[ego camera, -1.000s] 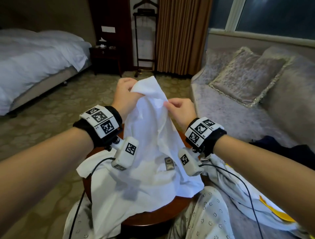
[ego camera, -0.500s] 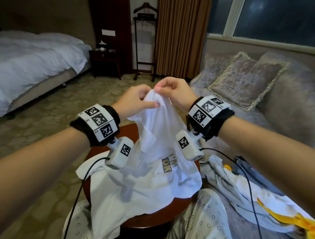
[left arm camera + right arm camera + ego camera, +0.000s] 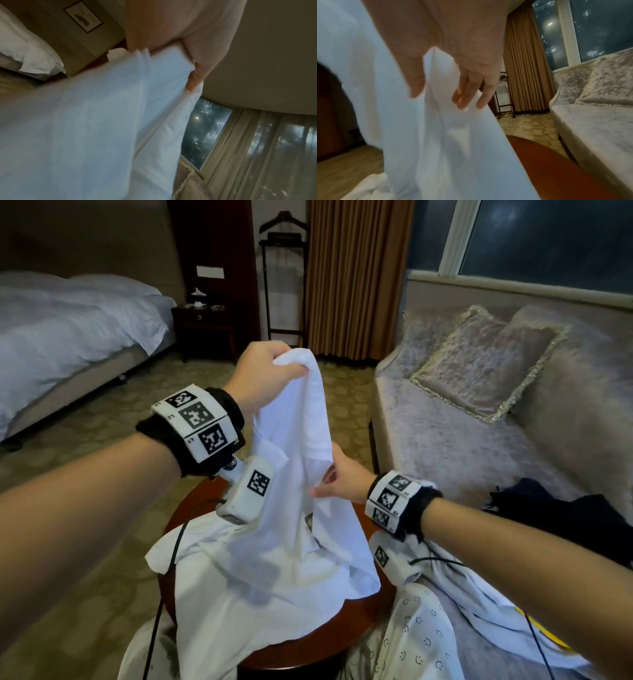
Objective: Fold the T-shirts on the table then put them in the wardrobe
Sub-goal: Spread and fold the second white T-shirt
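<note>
A white T-shirt (image 3: 294, 446) hangs from my raised left hand (image 3: 274, 368), which grips a bunched corner of it above the round wooden table (image 3: 363, 614). Its lower part still lies spread on the table top. The left wrist view shows the fingers (image 3: 193, 78) curled over the white T-shirt (image 3: 102, 121). Lower down, my right hand (image 3: 337, 481) holds the shirt's right edge. In the right wrist view the right hand (image 3: 440, 94) has the white T-shirt (image 3: 440, 128) between thumb and fingers. A second white garment (image 3: 479, 587) with a yellow print lies to the right.
A grey sofa (image 3: 445, 440) with a cushion (image 3: 483, 361) stands right of the table, a dark garment (image 3: 565, 515) on its seat. A bed (image 3: 68, 330) is at far left. A nightstand (image 3: 205, 330), a valet stand (image 3: 282, 278) and curtains (image 3: 356, 275) lie beyond. Wrist cables (image 3: 164, 594) trail over the table.
My left hand has risen with the shirt's top corner. My right hand has let go of the top and dropped to the shirt's right edge, near the table.
</note>
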A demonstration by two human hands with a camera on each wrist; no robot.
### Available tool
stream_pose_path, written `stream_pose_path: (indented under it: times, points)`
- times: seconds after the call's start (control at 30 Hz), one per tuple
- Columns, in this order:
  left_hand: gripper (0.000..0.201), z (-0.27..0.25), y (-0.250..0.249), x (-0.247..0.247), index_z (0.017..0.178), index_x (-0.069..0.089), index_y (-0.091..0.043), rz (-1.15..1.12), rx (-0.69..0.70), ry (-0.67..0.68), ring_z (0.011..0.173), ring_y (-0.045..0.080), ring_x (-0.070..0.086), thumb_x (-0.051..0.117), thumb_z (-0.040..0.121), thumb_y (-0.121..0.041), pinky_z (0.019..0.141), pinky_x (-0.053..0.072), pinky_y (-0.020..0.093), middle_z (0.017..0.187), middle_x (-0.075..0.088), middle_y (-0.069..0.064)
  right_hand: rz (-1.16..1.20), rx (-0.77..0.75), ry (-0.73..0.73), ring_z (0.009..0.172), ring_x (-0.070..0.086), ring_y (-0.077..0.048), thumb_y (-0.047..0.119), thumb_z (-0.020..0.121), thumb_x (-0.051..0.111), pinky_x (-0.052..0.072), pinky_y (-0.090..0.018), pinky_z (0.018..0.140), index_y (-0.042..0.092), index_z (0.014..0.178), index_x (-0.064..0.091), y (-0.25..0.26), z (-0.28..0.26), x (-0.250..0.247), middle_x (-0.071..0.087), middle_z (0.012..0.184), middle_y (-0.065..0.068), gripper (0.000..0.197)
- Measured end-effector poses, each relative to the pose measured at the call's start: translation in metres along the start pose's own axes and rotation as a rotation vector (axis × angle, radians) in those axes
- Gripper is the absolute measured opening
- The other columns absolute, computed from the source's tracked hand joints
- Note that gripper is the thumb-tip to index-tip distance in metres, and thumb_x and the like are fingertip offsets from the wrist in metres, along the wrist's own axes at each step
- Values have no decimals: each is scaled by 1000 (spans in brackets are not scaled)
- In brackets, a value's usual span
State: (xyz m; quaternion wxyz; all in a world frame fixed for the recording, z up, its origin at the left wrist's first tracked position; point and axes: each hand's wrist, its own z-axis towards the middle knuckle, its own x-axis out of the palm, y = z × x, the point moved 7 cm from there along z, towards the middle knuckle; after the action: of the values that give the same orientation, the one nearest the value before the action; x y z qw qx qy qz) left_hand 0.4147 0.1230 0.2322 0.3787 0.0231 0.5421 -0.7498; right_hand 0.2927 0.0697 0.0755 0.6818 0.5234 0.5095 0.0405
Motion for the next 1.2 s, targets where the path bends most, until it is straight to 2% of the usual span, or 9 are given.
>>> stream_pose_path:
  times: [0.13,0.23,0.37,0.5,0.67,0.77,0.87,1.07,1.2]
  points:
    - [17,8,-3,-12,85,63,1,-64,-11,-78,58,8,35,66,83,-16,44,25,14,65,40,0,15,132,-290,60,56,-18,2,86,55,51,-36,74,8,84,55,-20,7,-16,56,59,1,7]
    - [19,10,4,-24,86,62,4,-97,-34,-111,59,10,36,65,84,-15,48,27,17,69,40,5,89,161,-423,63,55,-25,4,84,54,53,-44,74,6,74,63,-24,11,-36,60,63,-9,13]
    - [19,9,17,-42,88,62,4,-131,-76,-145,60,11,37,63,86,-14,52,28,20,71,41,5,91,182,-550,81,58,-25,17,85,59,49,-34,67,18,114,56,-18,8,-71,60,88,-7,29]
    - [14,6,24,-59,75,60,-6,-110,-93,-142,48,2,38,65,86,-13,46,28,13,58,42,-4,-35,214,-620,66,48,-23,16,83,56,36,-28,56,14,66,54,-13,6,-106,46,58,-1,18]
    - [10,-1,18,-74,78,61,-15,-171,-109,-68,59,7,46,66,87,-16,53,33,18,68,49,-1,48,228,-686,56,51,-21,-1,87,38,44,-24,52,17,59,46,0,-4,-144,48,59,-4,35]
    - [7,-6,3,-86,82,63,-19,-262,-115,-47,67,9,56,63,89,-18,61,43,21,76,58,0,223,225,-564,38,46,-11,1,94,36,34,-16,34,16,72,48,3,-8,-126,54,62,-5,29]
    - [9,-11,-12,-87,82,64,-21,-222,-77,7,74,10,56,62,90,-18,64,42,21,79,60,-3,254,178,-291,75,58,-15,26,97,50,45,-23,58,19,103,50,11,-10,-73,55,91,2,9]
    - [6,-28,-21,-88,86,67,-20,-277,-71,13,88,18,58,63,89,-15,83,44,30,88,64,2,198,-15,86,95,57,-4,35,78,75,48,-13,75,13,125,43,40,-14,31,58,107,7,60]
    - [7,-34,-21,-98,94,67,-16,-350,-81,-31,82,19,61,61,90,-16,80,48,30,92,64,6,1,80,115,114,56,-24,51,52,86,48,-43,95,11,134,32,18,-12,67,56,125,-3,106]
